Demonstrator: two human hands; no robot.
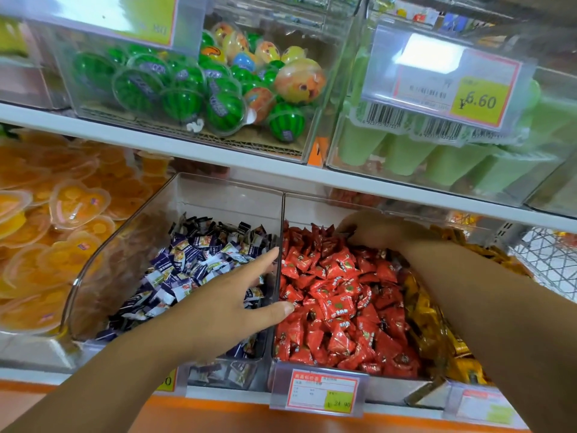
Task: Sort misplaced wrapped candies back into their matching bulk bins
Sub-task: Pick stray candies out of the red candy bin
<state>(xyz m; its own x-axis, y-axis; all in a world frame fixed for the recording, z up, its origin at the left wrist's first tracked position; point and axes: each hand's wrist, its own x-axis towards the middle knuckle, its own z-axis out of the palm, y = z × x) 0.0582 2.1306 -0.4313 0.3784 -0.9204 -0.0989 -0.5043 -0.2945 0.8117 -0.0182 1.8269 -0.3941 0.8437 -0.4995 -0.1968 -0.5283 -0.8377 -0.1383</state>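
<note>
- Our right hand (pixel 368 229) digs at the back of the red bin (pixel 343 295), fingers curled down into the wrappers; can't tell if it has hold of anything.
- Our left hand (pixel 231 298) lies open & empty across the clear divider (pixel 278 276), thumb on the red candies, fingers over the purple bin (pixel 193 270).
- Risk: a stray purple piece, if any, is buried; raking w/ the right hand could flick reds over the divider.

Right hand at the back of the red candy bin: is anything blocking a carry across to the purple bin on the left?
The clear divider wall stands between the two bins, and the left hand lies across its top edge. Candy must be lifted over both.
</note>
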